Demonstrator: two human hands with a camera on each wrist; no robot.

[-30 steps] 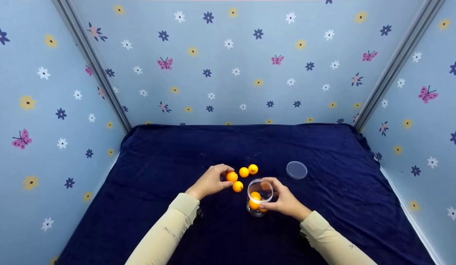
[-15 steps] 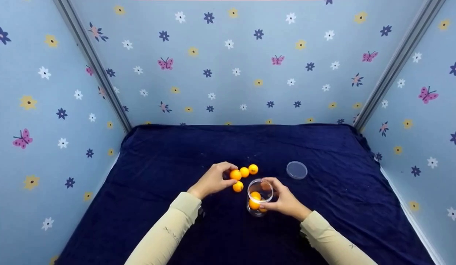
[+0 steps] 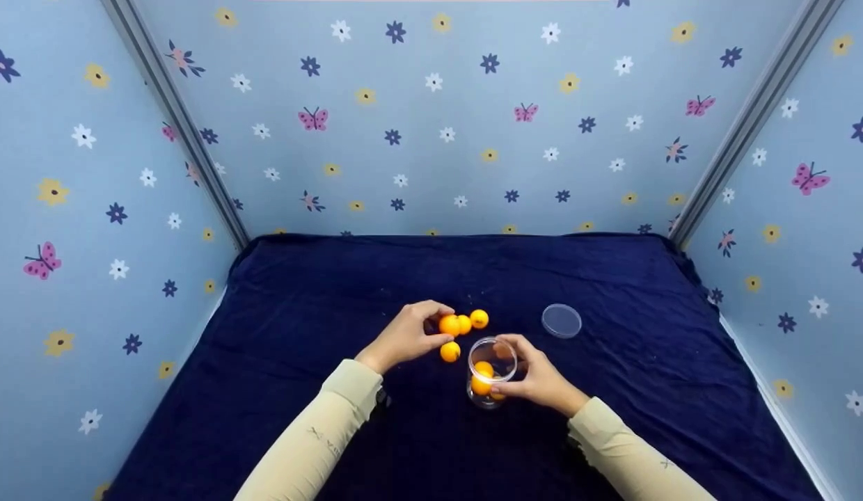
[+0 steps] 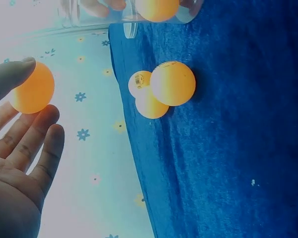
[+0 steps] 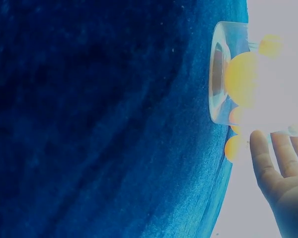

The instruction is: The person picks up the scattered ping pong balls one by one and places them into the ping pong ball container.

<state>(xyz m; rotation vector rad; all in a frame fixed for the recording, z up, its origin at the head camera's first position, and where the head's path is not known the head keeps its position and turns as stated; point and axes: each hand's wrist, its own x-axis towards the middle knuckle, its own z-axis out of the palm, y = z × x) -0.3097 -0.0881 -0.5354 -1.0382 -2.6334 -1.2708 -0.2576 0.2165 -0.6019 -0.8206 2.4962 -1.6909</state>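
Here, four balls (image 3: 463, 324) out, one jar (image 3: 491, 371)

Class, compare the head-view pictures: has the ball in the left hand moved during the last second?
Yes. The ball pinched by the left hand has shifted right and slightly up, closing on the loose ball, while the lid keeps its place.

The jar (image 3: 491, 372) stands near the cloth's (image 3: 320, 292) front edge, balls (image 3: 483, 376) inside. Three loose balls (image 3: 479, 319) lie just behind-left; the lid (image 3: 561, 321) behind-right, apparently flat on the cloth.
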